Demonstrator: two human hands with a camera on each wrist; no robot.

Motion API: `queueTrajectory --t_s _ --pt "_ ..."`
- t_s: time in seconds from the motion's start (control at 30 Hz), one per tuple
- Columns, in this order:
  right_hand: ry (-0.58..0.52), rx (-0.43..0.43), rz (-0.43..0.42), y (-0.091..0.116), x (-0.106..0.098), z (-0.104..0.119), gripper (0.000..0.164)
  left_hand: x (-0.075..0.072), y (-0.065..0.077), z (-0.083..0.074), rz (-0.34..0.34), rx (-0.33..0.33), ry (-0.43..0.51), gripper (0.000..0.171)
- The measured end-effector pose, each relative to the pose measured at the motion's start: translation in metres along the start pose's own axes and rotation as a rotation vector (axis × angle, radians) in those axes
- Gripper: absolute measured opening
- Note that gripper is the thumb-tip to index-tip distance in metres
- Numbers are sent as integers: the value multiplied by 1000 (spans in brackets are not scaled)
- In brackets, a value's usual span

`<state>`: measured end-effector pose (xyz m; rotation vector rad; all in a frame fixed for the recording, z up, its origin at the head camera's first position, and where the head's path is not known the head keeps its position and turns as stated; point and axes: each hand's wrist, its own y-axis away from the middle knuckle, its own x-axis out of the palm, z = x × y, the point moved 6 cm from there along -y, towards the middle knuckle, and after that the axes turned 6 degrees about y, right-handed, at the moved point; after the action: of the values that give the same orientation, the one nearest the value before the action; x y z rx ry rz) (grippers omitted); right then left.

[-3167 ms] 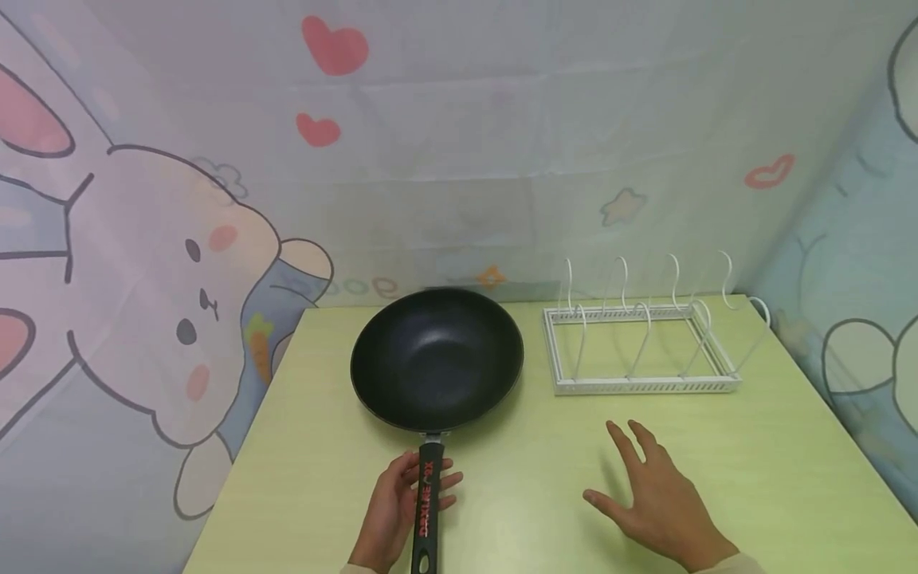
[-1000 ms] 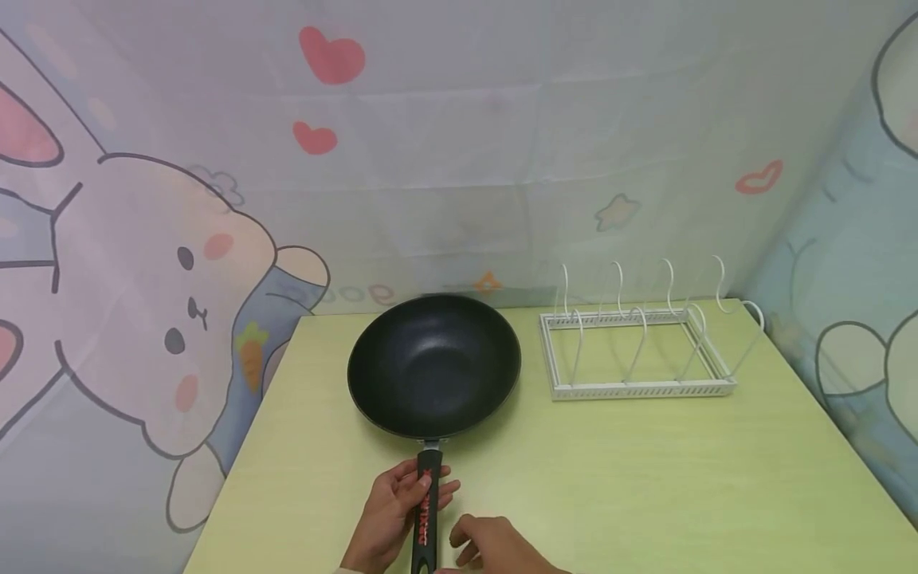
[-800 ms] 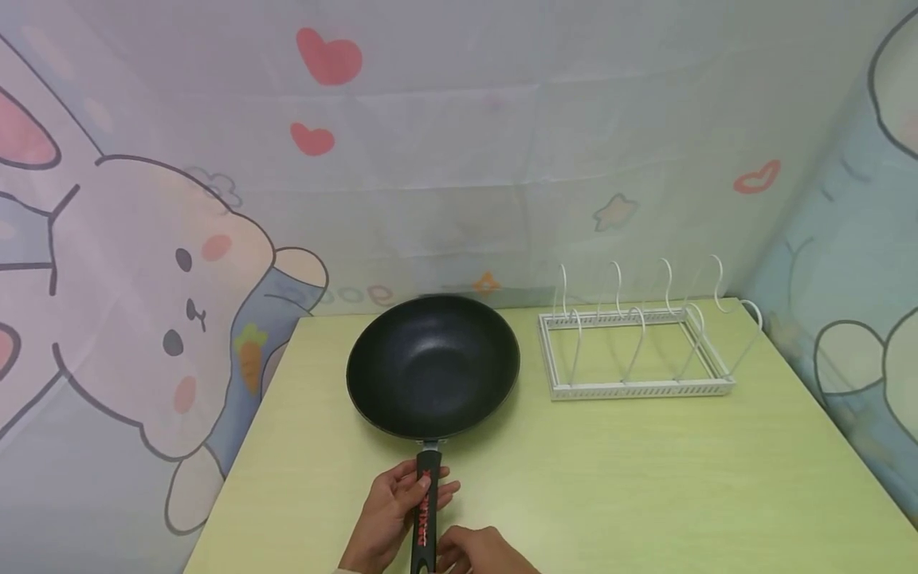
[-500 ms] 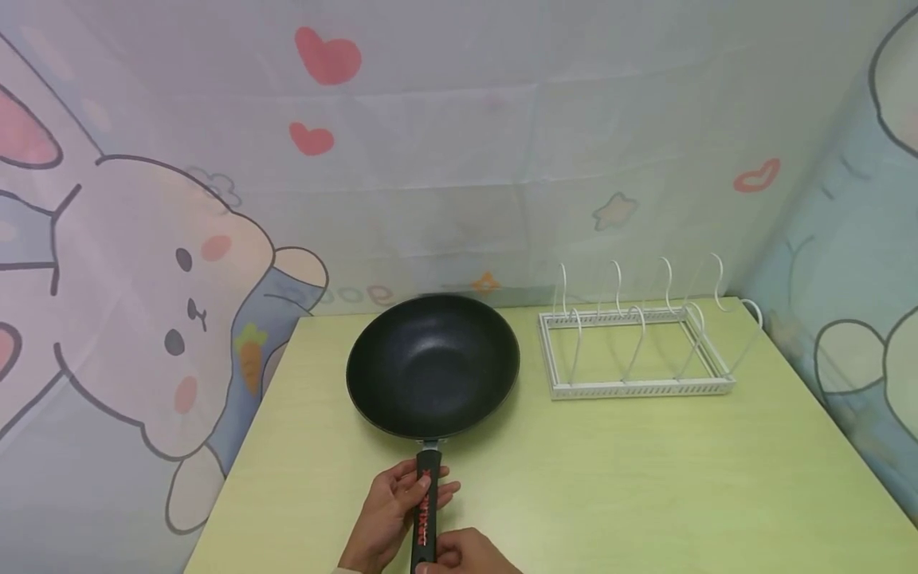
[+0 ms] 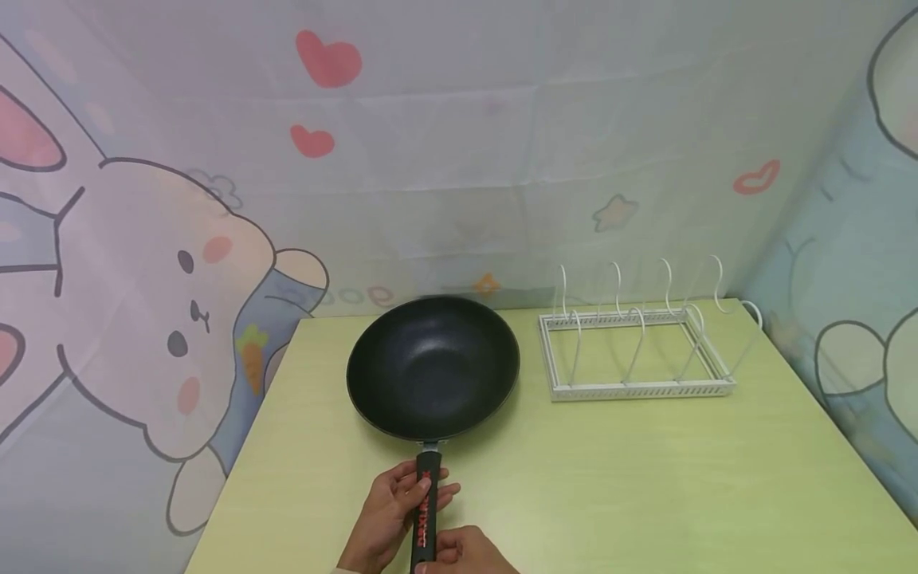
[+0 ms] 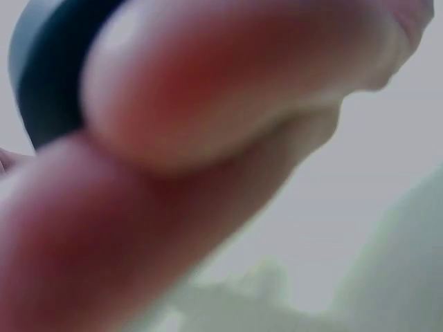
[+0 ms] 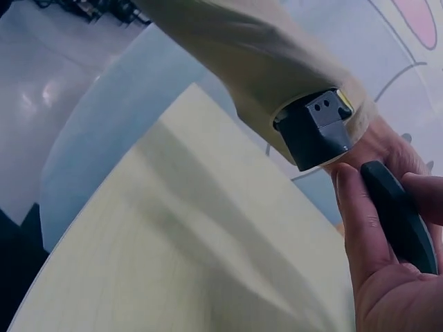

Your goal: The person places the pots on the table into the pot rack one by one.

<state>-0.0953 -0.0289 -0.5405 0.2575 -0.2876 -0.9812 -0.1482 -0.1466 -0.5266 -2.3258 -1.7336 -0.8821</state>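
A black wok-shaped frying pan (image 5: 433, 367) sits on the table in the head view, its black handle (image 5: 426, 504) with red lettering pointing towards me. My left hand (image 5: 380, 518) holds the handle near its middle, thumb on top and fingers passing beneath. Lower down, my right hand (image 5: 469, 554) pinches the handle's near end from the right. The right wrist view shows the handle's end (image 7: 398, 214) between thumb and fingers. Close up and blurred, my left fingers (image 6: 208, 83) fill much of the left wrist view, with the dark handle partly hidden behind them.
A white rack (image 5: 641, 389) with several curved upright wires stands at the back right of the light green-yellow table (image 5: 645, 478). A printed cloth (image 5: 445, 159) with hearts and a rabbit hangs behind the table and at its sides.
My right hand has come from the table's right side, fingers spread, to the handle's near end and now pinches it. My left thumb has come down onto the handle. The pan stays in place.
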Motion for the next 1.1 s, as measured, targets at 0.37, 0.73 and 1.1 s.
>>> queueTrajectory --t_s 0.37,0.73,1.1 --pt "-107 -35 60 -2 2 3 28 1 0 0 2 -8 -16 60" --pt "-120 -81 66 -4 2 6 35 3 0 0 18 -8 -23 58" --pt "-154 -89 59 -1 0 17 27 5 -3 -3 27 6 -27 54"
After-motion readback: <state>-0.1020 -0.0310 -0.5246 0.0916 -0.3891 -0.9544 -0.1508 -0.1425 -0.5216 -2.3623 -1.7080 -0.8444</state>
